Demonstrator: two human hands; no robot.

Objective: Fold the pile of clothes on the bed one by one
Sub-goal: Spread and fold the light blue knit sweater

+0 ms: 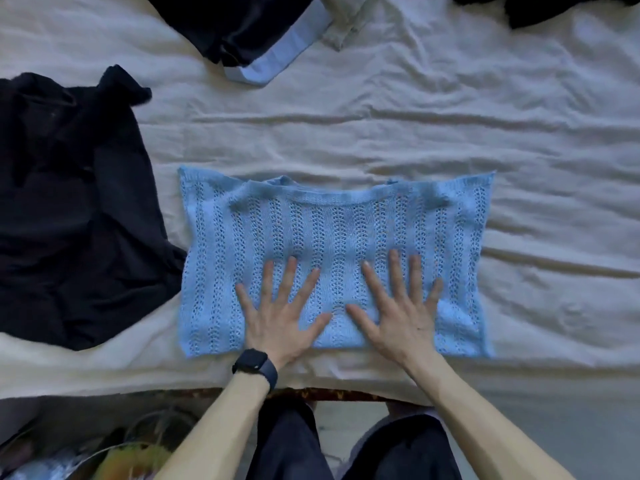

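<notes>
A light blue open-knit sweater (332, 230) lies flat on the cream bed sheet (450, 116), its neckline on the far side and its sleeves tucked out of sight. My left hand (277, 313) presses flat on the near part of the knit with fingers spread; a dark watch sits on that wrist. My right hand (401, 306) lies flat beside it, fingers spread too. Both palms rest on the fabric near its front edge.
A rumpled black garment (69, 209) lies to the left, touching the sweater's left edge. A black piece with a pale blue band (249, 32) sits at the back, and more dark cloth (568, 8) at the back right. The bed's front edge (138, 386) runs just below my wrists.
</notes>
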